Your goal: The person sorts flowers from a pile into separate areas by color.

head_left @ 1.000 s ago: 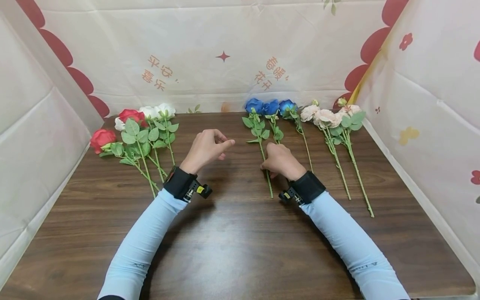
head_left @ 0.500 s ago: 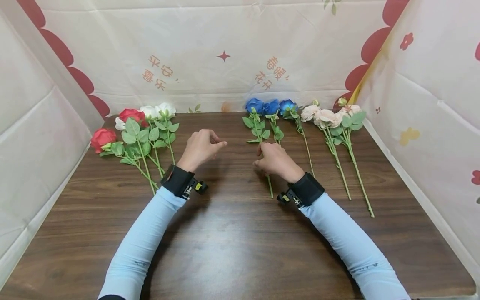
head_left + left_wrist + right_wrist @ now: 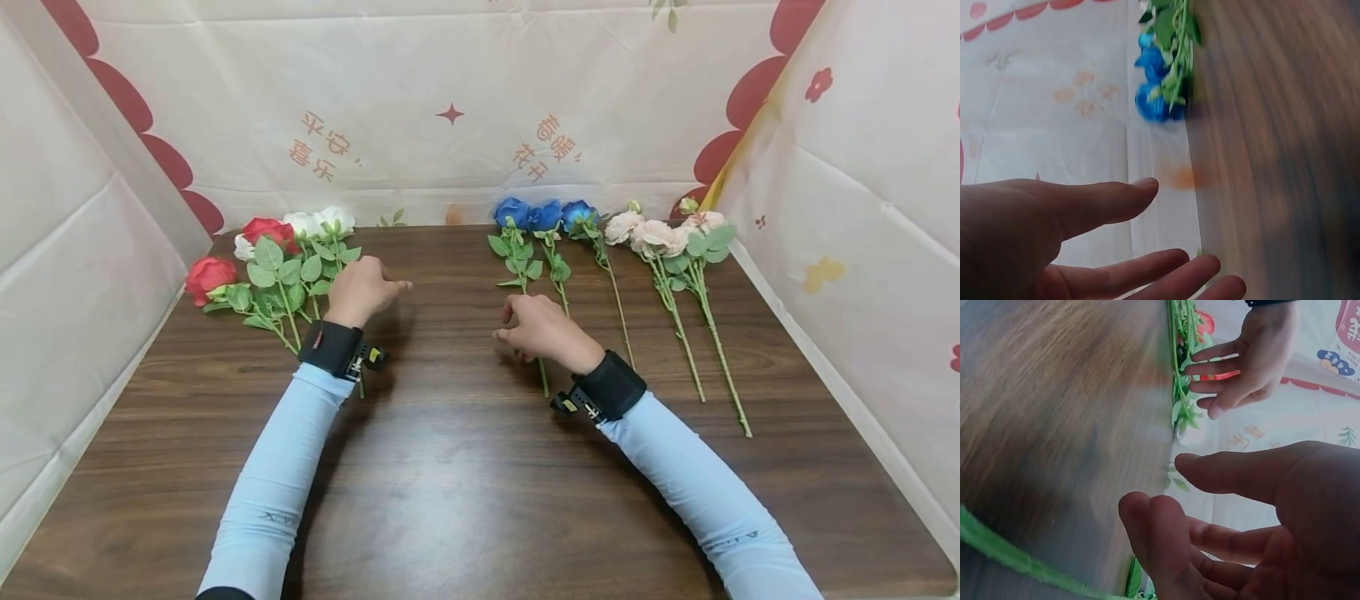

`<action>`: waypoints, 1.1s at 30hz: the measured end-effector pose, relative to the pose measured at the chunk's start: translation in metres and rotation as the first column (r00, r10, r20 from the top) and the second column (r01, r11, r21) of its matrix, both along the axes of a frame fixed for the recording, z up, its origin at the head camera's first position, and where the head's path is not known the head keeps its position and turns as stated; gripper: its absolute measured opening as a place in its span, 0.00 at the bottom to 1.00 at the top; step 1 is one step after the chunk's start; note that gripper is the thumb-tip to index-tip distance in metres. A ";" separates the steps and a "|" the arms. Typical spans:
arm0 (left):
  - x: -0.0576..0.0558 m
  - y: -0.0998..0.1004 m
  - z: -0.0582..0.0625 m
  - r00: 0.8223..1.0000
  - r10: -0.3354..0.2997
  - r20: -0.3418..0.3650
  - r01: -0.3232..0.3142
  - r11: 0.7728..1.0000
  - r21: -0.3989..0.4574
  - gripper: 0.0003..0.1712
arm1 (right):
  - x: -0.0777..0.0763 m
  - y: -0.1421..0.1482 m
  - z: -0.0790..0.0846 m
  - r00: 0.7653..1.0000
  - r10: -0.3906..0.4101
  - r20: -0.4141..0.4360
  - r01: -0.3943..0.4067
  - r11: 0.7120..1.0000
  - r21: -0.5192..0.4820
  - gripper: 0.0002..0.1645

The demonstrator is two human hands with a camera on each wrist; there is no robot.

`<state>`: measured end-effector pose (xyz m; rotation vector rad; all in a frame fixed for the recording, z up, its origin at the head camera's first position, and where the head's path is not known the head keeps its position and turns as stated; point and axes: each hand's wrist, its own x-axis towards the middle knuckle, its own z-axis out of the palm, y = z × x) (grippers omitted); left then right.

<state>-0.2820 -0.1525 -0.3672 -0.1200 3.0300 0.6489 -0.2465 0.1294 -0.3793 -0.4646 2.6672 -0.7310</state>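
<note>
Left hand point(image 3: 360, 292): loosely parted, empty, near white roses point(image 3: 333, 220)
Right hand point(image 3: 546, 330): half bent, empty
Blue roses point(image 3: 512, 212): beyond right hand, stems point(image 3: 543, 379) handward, presumably for easy reach

On the back cloth point(image 3: 408, 92), in the head view, orange characters point(image 3: 320, 146) at ten o'clock read 平安喜乐; a second group point(image 3: 547, 148) at one o'clock seems to read 春暖花开. Dark letters point(image 3: 278, 517) on the left sleeve point(image 3: 258, 475), seven o'clock, stay illegible.
</note>
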 end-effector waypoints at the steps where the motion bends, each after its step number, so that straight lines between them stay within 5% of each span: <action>1: -0.001 -0.004 -0.001 1.000 0.009 -0.004 -0.009 1.000 -0.001 0.28 | 0.001 -0.001 0.000 1.000 0.002 0.000 -0.002 1.000 0.000 0.17; 7: -0.008 -0.028 -0.010 0.996 0.054 -0.075 -0.054 0.998 -0.008 0.28 | 0.005 -0.003 0.001 1.000 0.022 -0.018 -0.022 1.000 0.015 0.17; 17: -0.012 -0.059 -0.023 0.990 0.124 -0.068 -0.125 0.992 -0.014 0.21 | 0.006 -0.005 -0.001 0.999 0.025 -0.043 -0.024 0.999 0.031 0.17; 33: -0.015 -0.065 -0.030 0.988 0.101 -0.115 -0.102 0.995 -0.005 0.20 | 0.004 -0.007 -0.003 0.999 0.031 -0.033 -0.030 0.999 0.036 0.15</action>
